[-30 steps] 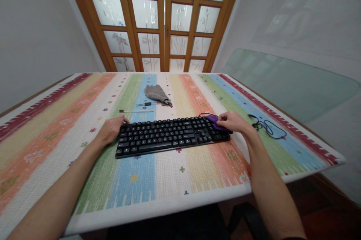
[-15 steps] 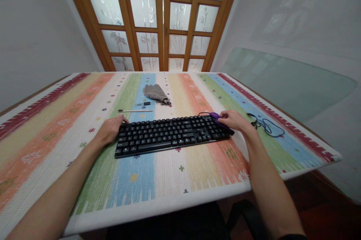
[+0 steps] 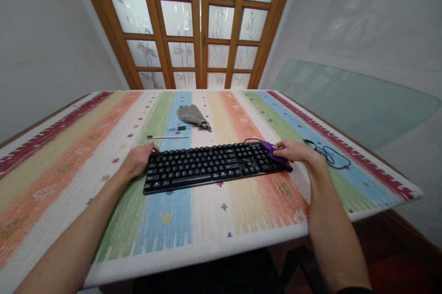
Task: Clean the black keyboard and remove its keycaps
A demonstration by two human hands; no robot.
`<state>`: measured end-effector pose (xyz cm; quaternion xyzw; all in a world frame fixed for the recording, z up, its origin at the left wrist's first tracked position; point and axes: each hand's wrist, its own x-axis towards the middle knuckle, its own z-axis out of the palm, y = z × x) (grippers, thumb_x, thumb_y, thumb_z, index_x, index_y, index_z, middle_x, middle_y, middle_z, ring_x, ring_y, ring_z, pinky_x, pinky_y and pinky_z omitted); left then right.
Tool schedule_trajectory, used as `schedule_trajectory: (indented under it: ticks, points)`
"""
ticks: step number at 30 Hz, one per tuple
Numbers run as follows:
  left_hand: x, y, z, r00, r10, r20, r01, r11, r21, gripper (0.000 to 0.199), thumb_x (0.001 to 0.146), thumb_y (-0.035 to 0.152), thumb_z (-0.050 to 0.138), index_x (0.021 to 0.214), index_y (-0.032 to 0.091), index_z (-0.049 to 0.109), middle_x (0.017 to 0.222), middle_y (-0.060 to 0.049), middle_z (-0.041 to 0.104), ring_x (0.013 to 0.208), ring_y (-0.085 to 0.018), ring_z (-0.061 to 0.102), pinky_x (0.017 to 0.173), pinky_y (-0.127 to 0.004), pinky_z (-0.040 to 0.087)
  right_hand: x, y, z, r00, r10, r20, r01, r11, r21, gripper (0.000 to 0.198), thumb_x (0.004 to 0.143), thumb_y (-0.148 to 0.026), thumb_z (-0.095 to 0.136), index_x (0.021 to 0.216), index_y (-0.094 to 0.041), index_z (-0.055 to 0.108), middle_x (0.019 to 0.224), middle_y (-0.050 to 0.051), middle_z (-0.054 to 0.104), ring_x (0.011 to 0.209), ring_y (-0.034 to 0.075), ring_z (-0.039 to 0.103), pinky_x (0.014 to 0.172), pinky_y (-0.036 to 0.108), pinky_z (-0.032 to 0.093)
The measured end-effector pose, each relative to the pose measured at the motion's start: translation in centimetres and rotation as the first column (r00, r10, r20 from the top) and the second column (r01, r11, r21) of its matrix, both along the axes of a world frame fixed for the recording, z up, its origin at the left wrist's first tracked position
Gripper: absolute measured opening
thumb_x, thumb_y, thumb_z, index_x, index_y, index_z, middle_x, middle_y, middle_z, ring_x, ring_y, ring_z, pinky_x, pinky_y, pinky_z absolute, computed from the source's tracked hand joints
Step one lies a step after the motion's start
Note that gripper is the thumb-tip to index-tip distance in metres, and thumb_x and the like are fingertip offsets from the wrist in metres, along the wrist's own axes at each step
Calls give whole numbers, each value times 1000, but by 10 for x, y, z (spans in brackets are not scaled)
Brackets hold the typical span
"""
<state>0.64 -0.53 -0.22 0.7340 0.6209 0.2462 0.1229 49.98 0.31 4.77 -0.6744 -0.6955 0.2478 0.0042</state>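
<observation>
Keyboard (image 3: pixel 203 165) held by left hand (image 3: pixel 139 159); right hand (image 3: pixel 293 150), turned inward, grasps purple cloth (image 3: pixel 270 149).

The black keyboard (image 3: pixel 207 165), full-sized with pale legends, lies flat and slightly slanted between the two sets of fingers: its left end beside the left fingers (image 3: pixel 152 146), its right end reaching the right fingers (image 3: pixel 281 145). The purple cloth (image 3: pixel 269 148), soft and rumpled, is held under the right fingers, draped over that end, one corner hanging out nearer the person than those fingers.
</observation>
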Motion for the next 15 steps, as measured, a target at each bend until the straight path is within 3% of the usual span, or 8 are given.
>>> schedule_trajectory:
  ticks: [5, 9, 15]
  points:
    - [1, 0, 0, 1000, -1, -2, 1, 1000, 1, 67, 94, 51, 12, 81, 18, 69, 64, -4, 61, 68, -21, 59, 75, -33, 46, 3, 1, -8, 999, -30, -14, 32, 994, 104, 20, 75, -26, 55, 57, -19, 51, 49, -2, 52, 48, 12, 51, 49, 23, 35]
    - [-1, 1, -2, 1000, -9, -17, 9, 1000, 8, 67, 94, 50, 12, 81, 18, 69, 62, -4, 59, 67, -21, 59, 75, -33, 46, 1, 3, -14, 997, -68, -26, 72, 975, 208, 12, 76, -25, 53, 69, -17, 59, 56, -1, 58, 54, 13, 54, 52, 23, 35]
    - [0, 0, -1, 1000, -3, -8, 3, 1000, 0, 66, 94, 52, 12, 79, 19, 67, 62, -4, 59, 65, -21, 58, 73, -32, 46, -2, 0, -14, 996, -31, 82, 1, 940, 341, 14, 75, -28, 56, 70, -17, 63, 68, 3, 65, 63, 15, 56, 56, 24, 35]
